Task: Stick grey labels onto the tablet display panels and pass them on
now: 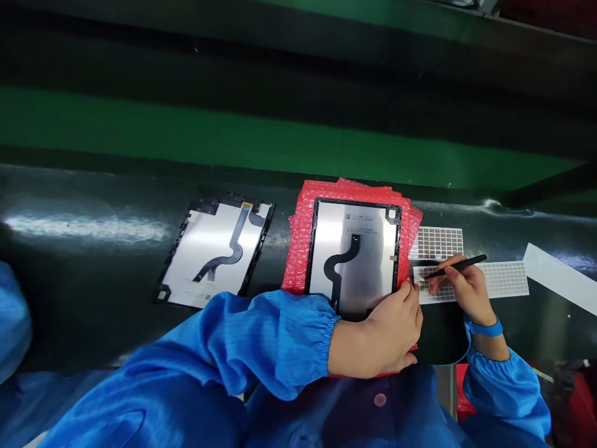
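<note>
A tablet display panel (373, 267) with a silver back, black frame and curved black ribbon cable lies on stacked red bubble wrap (298, 255). My left hand (389, 330) is closed at the panel's lower right edge, its fingers bent over the frame; the forearm hides the lower part. In my right hand (471, 289) is a black pair of tweezers (461, 264), pinched and slanting down to the left. The tip is over the left end of a sheet of small stickers (506, 279). Whether a sticker is in the tip is too small to tell.
Left of the bubble wrap lies a second display panel (219, 239) with its ribbon cable. Another sticker sheet (438, 241) is behind the first. A white paper strip (559, 274) lies at far right. A neighbour's blue sleeve (12, 323) shows at the left edge.
</note>
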Demonstrator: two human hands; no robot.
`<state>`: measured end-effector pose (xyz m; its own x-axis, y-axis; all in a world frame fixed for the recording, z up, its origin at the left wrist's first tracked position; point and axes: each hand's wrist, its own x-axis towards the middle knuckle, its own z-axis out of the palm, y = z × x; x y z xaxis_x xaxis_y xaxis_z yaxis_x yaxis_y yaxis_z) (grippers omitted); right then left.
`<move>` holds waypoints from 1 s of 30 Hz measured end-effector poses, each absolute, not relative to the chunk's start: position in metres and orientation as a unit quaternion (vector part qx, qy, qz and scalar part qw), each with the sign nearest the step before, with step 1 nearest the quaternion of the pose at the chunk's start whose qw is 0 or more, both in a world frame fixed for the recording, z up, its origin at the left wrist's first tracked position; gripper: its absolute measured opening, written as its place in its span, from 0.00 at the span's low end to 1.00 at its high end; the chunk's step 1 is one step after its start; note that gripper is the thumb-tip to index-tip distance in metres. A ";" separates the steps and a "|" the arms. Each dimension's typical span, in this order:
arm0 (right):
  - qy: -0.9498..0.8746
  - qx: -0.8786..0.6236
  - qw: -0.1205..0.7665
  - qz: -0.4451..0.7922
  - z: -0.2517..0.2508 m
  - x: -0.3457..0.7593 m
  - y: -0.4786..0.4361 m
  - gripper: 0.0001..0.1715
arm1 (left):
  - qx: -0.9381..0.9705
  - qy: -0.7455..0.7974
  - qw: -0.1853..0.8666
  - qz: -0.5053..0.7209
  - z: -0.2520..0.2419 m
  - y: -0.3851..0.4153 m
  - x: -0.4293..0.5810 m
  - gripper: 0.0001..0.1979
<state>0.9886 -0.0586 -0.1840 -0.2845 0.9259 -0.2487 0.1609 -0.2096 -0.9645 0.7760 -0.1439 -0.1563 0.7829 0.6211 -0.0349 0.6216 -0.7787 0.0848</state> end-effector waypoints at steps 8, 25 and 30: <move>-0.555 -0.443 0.394 0.583 -0.119 0.912 -0.063 0.10 | 0.942 0.284 0.070 0.165 -0.087 -0.146 0.715 0.26; -0.587 -0.423 0.294 0.624 -0.134 0.798 -0.045 0.14 | 0.550 0.604 0.409 0.406 -0.169 -0.125 0.590 0.06; -0.592 -0.431 0.282 0.620 -0.133 0.798 -0.045 0.14 | 0.536 0.582 0.435 0.429 -0.169 -0.125 0.591 0.06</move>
